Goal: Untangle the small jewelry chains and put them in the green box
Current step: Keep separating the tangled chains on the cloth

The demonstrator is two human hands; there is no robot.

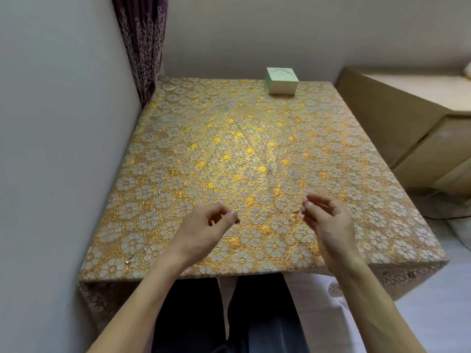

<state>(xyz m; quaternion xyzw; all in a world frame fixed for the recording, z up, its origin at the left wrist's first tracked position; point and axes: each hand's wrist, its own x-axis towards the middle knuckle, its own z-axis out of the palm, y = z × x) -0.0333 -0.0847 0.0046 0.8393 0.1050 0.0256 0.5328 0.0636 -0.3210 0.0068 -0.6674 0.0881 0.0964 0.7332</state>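
Now your right grip (328, 222) pinches a fine chain (293, 216) low over the table (229, 149); whether your curled left grip (204, 225) holds anything, I cannot tell. The green box (281, 84) stands at the far edge.

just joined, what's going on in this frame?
A person sits at a cloth-covered table. The right hand seems to pinch a fine chain just above the table; the left hand is curled beside it, and whether it holds anything is unclear. The green box sits closed at the far edge, untouched.
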